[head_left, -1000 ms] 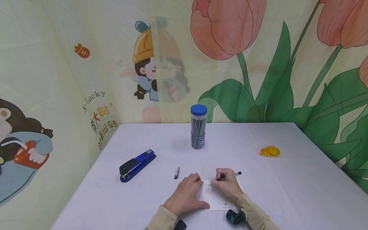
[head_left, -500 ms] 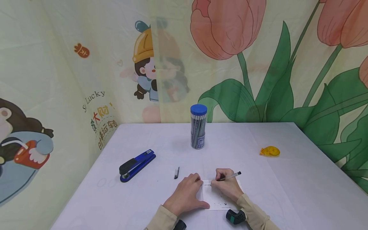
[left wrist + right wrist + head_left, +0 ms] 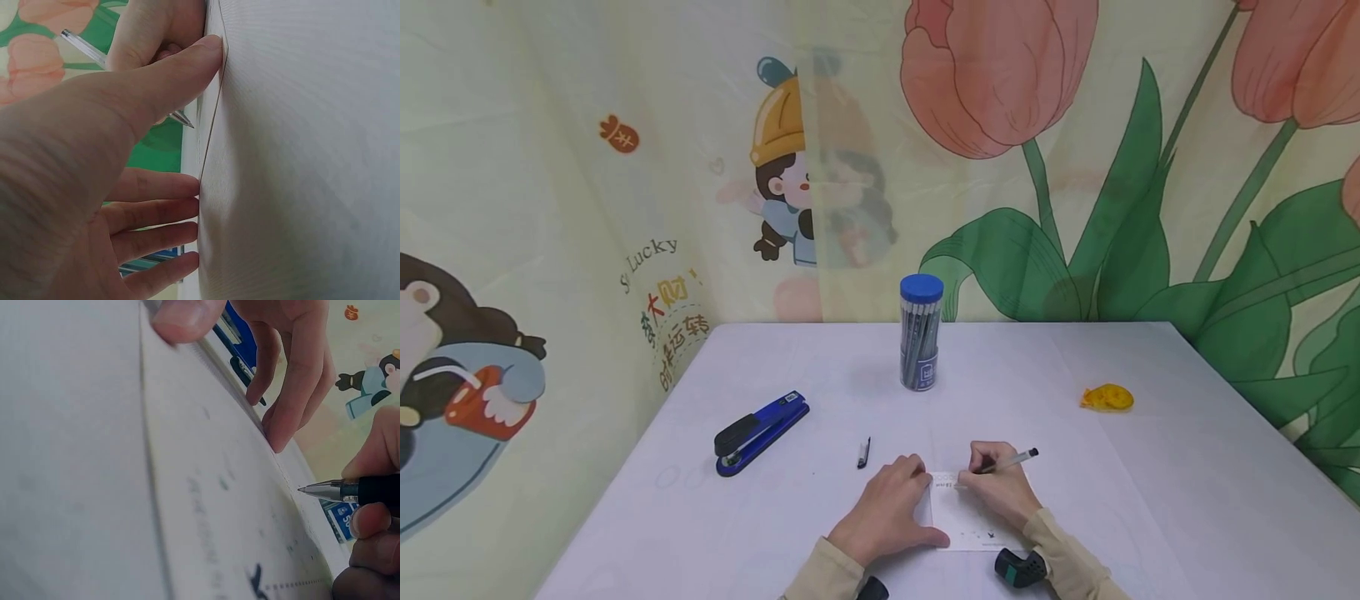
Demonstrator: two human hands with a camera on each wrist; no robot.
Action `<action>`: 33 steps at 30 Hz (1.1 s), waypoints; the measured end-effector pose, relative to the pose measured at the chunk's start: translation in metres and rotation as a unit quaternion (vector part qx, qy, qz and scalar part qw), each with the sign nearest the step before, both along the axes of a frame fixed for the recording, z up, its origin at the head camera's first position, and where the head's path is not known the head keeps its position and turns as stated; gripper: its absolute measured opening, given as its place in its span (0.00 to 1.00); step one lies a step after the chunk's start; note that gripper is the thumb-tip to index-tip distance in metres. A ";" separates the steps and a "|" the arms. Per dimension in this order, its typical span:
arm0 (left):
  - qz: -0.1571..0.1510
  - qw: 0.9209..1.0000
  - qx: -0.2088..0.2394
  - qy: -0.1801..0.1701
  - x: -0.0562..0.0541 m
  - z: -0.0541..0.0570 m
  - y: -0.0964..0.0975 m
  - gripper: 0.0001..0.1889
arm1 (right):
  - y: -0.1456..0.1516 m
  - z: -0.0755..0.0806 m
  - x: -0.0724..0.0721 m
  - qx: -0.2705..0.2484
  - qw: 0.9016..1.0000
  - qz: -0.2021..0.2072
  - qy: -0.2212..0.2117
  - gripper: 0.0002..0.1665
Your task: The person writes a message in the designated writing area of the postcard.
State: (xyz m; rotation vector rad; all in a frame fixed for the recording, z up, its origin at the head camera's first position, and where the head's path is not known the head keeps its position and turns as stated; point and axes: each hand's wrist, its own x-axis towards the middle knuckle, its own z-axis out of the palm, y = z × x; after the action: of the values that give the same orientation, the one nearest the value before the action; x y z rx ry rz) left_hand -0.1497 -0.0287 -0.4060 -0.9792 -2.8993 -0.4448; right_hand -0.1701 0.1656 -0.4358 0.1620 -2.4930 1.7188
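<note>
In the head view, a small white sheet of paper (image 3: 958, 525) lies near the table's front, with a short row of writing by its top edge. My left hand (image 3: 883, 515) rests on its left edge, thumb at the lower corner; in the left wrist view the extended fingertips (image 3: 187, 234) touch along the edge. My right hand (image 3: 1006, 493) pinches a clear-barrelled gel pen (image 3: 1019, 458) over the upper part. The right wrist view shows the pen's metal tip (image 3: 322, 489) close over the sheet, and small dark printed marks on the paper (image 3: 187, 444).
A black-tipped pen cap (image 3: 863, 452) lies left of the paper. Farther left is a blue and black stapler (image 3: 762, 433). A blue-lidded tub of pencils (image 3: 920, 346) stands at the back, and a small yellow rounded object (image 3: 1107, 397) lies to the right.
My right hand has shifted slightly rightward with the pen, and more of the written row shows. The left hand keeps its place on the paper. The head view has tilted a little.
</note>
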 end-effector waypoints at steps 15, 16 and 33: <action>-0.001 1.000 -0.004 0.001 0.000 0.000 0.001 0.36 | 0.002 -0.001 0.000 0.017 1.000 0.018 0.017 0.14; 0.000 1.000 -0.005 0.000 0.000 0.000 0.002 0.36 | 0.002 -0.001 0.000 0.019 1.000 0.018 0.017 0.15; 0.003 1.000 -0.006 -0.007 0.000 0.000 0.001 0.37 | 0.002 0.000 0.000 0.011 1.000 0.013 0.009 0.13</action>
State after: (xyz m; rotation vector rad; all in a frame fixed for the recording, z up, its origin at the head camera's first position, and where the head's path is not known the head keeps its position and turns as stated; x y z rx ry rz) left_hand -0.1495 -0.0278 -0.4061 -0.9731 -2.9205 -0.4368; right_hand -0.1701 0.1681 -0.4360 0.2126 -2.5086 1.6932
